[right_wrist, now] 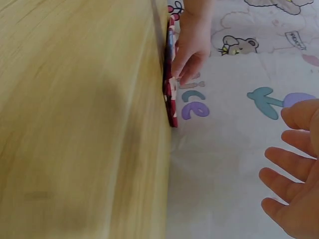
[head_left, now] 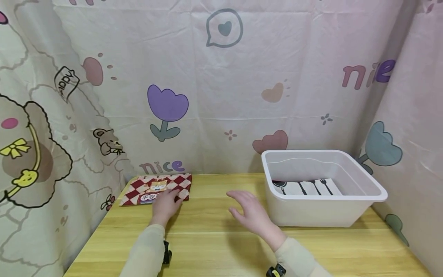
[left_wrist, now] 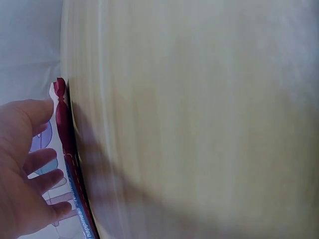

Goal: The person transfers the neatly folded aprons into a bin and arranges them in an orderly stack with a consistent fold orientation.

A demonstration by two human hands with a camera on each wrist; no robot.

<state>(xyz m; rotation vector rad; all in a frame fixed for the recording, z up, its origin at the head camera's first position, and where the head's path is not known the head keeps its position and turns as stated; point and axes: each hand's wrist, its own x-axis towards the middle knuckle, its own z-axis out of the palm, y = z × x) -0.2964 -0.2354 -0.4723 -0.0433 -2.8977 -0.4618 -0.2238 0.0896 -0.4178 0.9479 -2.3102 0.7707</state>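
A flat red-and-white checked packet (head_left: pixel 157 188) with a cartoon picture lies at the back left of the wooden table (head_left: pixel 214 234). My left hand (head_left: pixel 166 204) rests on the packet's front edge with its fingers laid flat. The left wrist view shows that hand (left_wrist: pixel 25 174) beside the packet's red sealed edge (left_wrist: pixel 62 119). My right hand (head_left: pixel 250 211) hovers open above the table's middle, between the packet and a white plastic tub (head_left: pixel 346 215), holding nothing. In the right wrist view its spread fingers (right_wrist: pixel 294 169) are apart from the packet (right_wrist: pixel 170 94).
The white tub stands at the back right and holds a white cloth printed with black cutlery (head_left: pixel 306 187). A cartoon-printed fabric backdrop (head_left: pixel 221 84) closes in the table on the left, back and right.
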